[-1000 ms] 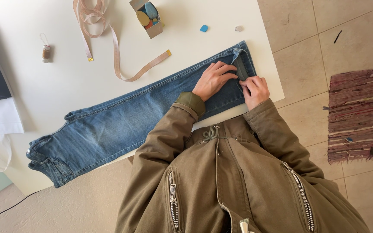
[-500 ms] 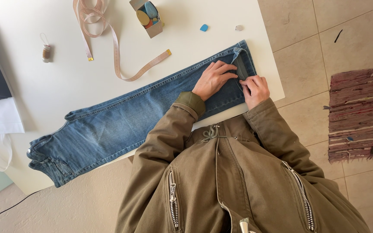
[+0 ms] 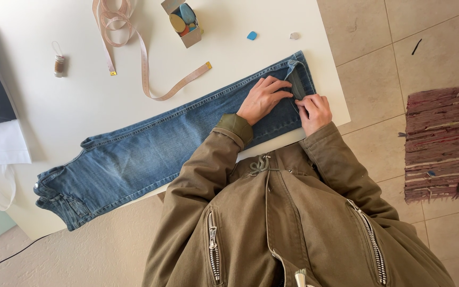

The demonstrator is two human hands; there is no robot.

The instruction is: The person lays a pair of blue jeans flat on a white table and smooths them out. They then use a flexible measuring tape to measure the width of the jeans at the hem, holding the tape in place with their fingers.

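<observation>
Jeans (image 3: pixel 150 154) flat on table (image 3: pixel 81 101); left hand (image 3: pixel 264 98) spread flat on leg, right hand (image 3: pixel 314 110) grip pinching folded hem (image 3: pixel 297 85).

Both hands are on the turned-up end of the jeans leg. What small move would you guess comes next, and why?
Probably pressing the fold flat along its width. The left hand lies flat on the jeans just beside the turned-up cuff, while the right hand pinches the cuff's near edge. The far end of the cuff looks slightly raised, so smoothing toward it seems likely.
</observation>
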